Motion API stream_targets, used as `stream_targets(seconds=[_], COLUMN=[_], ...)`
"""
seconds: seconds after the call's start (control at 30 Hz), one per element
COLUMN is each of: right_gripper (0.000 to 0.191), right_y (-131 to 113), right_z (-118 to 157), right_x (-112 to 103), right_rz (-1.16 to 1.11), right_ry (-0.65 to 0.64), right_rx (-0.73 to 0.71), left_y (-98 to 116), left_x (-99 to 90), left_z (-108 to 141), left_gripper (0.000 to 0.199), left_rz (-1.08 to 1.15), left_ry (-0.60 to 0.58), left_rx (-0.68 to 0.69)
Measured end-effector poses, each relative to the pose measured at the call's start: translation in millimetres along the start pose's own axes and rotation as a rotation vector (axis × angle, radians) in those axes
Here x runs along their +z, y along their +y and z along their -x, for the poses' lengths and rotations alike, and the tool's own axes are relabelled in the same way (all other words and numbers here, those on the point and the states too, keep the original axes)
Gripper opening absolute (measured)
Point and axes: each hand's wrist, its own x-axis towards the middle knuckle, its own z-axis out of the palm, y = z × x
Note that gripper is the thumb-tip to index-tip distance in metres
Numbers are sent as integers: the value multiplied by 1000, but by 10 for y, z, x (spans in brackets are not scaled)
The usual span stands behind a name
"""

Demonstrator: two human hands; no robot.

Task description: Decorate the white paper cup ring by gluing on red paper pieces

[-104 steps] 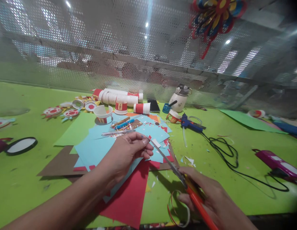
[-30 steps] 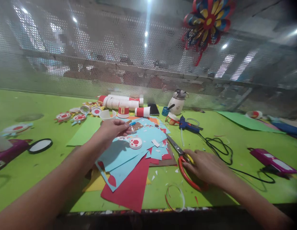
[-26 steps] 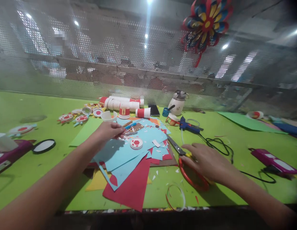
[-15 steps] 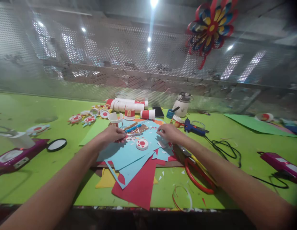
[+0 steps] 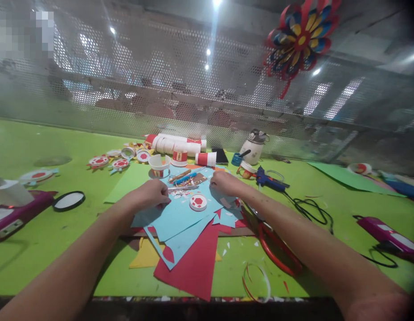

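Both hands are in over the light blue paper (image 5: 185, 220) now, one each side of the little white disc (image 5: 198, 202) with its red patches, which lies flat on the sheets, touched by neither! The left hand (image 5: 155, 194) is curled nearly closed, knuckles up, fingertips down by the paper; there's a speck of red right at those tips, but whether it's pinched or just lying there, I can't tell. Across to the right hand (image 5: 223, 183), fingers bent well in and tucked low over the paper beyond the disc, and whatever may be under them is hidden from here. Beneath the right forearm are the scissors (image 5: 270, 256), partly covered, red handle toward the near edge. Between the hands, just behind the disc, sit paper scraps and a blue pen (image 5: 185, 179). Red paper (image 5: 193, 272) pokes out toward us below the blue. Farther back, a cut-open cup (image 5: 159, 166), another upside down (image 5: 179, 158), a third on its side (image 5: 206, 159), and off to the right the blue glue gun (image 5: 272, 179). Over on the left, red-patched paper turtles (image 5: 120, 165) rest on the green table (image 5: 26, 145)
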Motion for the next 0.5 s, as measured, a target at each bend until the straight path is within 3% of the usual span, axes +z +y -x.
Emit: stream_targets(seconds=[0.33, 0.5], right_gripper=[33, 31], right_y=[-78, -35], right_z=[-33, -19], right_x=[23, 64], right_rz=[2, -172], right_ry=[-12, 49], right_rx=[-82, -36], left_y=[-23, 9], left_x=[-66, -201], left_z=[-11, 65], left_gripper=[12, 12], left_rz=[-77, -1], left_ry=[25, 147], left_rx=[6, 19])
